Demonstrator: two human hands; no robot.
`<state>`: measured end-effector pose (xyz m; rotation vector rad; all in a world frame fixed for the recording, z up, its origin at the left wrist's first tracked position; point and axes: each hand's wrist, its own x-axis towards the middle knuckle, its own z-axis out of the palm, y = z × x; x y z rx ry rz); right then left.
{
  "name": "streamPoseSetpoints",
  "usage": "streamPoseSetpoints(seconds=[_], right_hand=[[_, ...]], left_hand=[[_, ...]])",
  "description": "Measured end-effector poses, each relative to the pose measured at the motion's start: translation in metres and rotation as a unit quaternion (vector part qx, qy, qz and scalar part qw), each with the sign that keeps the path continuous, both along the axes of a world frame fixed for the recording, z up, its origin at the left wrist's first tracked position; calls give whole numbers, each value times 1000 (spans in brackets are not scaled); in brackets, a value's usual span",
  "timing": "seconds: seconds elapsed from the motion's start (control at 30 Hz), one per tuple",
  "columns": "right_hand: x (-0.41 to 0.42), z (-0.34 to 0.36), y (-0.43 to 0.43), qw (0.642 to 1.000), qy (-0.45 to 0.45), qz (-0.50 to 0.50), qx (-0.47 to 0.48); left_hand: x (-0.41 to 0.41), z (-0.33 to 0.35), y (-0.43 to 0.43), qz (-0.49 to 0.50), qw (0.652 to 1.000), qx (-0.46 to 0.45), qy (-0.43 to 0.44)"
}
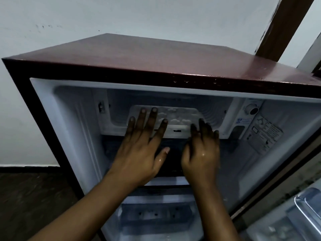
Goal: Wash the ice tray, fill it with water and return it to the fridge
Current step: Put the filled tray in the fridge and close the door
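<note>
You are pressing your left hand point(139, 146) flat on the left half of the pale white plastic ice tray point(178, 117), with your fingers straight and fanned wide. The tray is lying in the mouth of the white freezer compartment point(118, 108) at the top of the open maroon-topped fridge point(156, 60). Your right hand point(201, 150) is resting on the tray's right end, fingers close together and only slightly bent, thumb hanging free below the front lip.

Pale wall point(52, 18), small dark marks point(43, 26) at far left. Dark floor point(26, 197) at near left, white skirting strip point(26, 165) along its edge. Brown wooden frame point(284, 26) slants at far right.
</note>
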<state>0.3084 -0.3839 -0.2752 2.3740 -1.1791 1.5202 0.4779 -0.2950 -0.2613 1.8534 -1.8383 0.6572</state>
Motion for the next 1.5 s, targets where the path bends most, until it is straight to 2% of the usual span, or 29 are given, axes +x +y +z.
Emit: streamPoseSetpoints(seconds=[0.1,0.23,0.67,1.17,1.33,1.5], right_hand=[[12,-23,9,997,78,13,8],[16,-39,4,993,121,13,11],[23,-35,-8,993,115,26,23],[28,-8,-8,988,140,5,68],[30,4,-13,975,190,-10,111],[32,16,-20,963,211,8,168]], left_hand=[[-5,-21,1,21,999,11,-32],[-2,-38,-2,39,998,17,-55],[10,-26,-16,43,997,68,-17],[13,-18,-26,83,989,114,-37],[19,-11,-31,98,981,162,-37],[20,-1,-32,92,981,167,-24]])
